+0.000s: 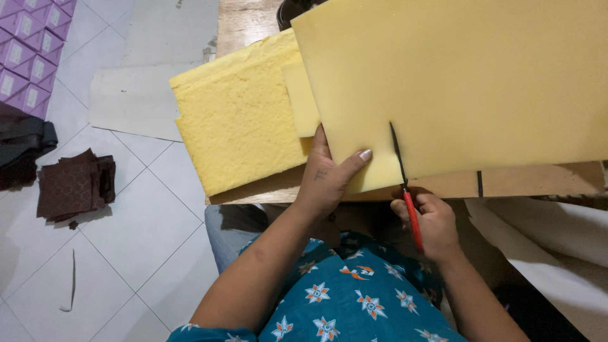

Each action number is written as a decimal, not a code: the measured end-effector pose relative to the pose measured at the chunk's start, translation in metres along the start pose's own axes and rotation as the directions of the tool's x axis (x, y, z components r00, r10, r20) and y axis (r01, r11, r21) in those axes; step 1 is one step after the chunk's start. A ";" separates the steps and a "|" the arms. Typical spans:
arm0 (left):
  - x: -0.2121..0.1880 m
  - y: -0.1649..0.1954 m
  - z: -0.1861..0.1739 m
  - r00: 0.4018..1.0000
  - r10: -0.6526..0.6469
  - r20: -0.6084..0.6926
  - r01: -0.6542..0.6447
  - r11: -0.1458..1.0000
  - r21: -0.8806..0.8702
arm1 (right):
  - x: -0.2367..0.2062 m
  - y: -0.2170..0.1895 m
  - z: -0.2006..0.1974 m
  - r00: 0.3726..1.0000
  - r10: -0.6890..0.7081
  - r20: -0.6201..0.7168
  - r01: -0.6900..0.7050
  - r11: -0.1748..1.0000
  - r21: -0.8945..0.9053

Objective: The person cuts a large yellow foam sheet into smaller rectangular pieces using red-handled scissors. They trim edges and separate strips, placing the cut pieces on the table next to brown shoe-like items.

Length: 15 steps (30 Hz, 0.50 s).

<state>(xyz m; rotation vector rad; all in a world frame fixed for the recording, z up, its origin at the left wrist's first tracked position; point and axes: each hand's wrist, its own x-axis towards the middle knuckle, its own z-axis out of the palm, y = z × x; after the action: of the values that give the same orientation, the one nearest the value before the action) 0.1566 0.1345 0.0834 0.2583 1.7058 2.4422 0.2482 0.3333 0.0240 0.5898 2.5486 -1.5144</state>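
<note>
Right hand [425, 223] grips red-handled scissors [405, 190], blades pointing away into the near edge of a large flat yellow foam sheet [468, 82]; left hand [328, 176] pinches sheet just beside cut, on wooden table [244, 22].

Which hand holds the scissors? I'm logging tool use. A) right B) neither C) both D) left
A: the right hand grips the red-handled scissors, their blade in the foam sheet, while the left hand pinches the sheet's edge.
</note>
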 end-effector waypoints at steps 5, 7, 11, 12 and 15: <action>0.006 0.000 0.000 1.000 -0.002 -0.002 0.001 0.986 -0.164 | -0.006 -0.002 -0.004 0.992 -0.124 -0.004 0.124 0.991 0.058; 0.012 0.001 -0.001 0.999 -0.040 -0.006 0.037 0.970 -0.241 | -0.008 0.001 -0.005 0.989 -0.145 -0.001 0.145 0.989 0.002; 0.016 0.002 0.002 1.000 0.016 -0.024 -0.020 0.982 -0.189 | 0.001 0.008 -0.006 0.972 -0.235 0.030 0.236 0.970 -0.058; 0.016 0.002 0.003 0.999 0.017 -0.029 -0.021 0.988 -0.152 | 0.003 0.010 -0.008 0.963 -0.266 0.041 0.269 0.956 -0.116; 0.015 0.001 0.004 0.999 0.023 -0.028 -0.027 0.991 -0.130 | 0.003 0.015 -0.009 0.978 -0.201 0.053 0.204 0.977 -0.062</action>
<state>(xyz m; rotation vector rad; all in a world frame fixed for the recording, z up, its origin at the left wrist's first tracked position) 0.1429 0.1407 0.0866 0.2338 1.5528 2.5731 0.2519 0.3481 0.0152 0.2896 2.6809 -1.4737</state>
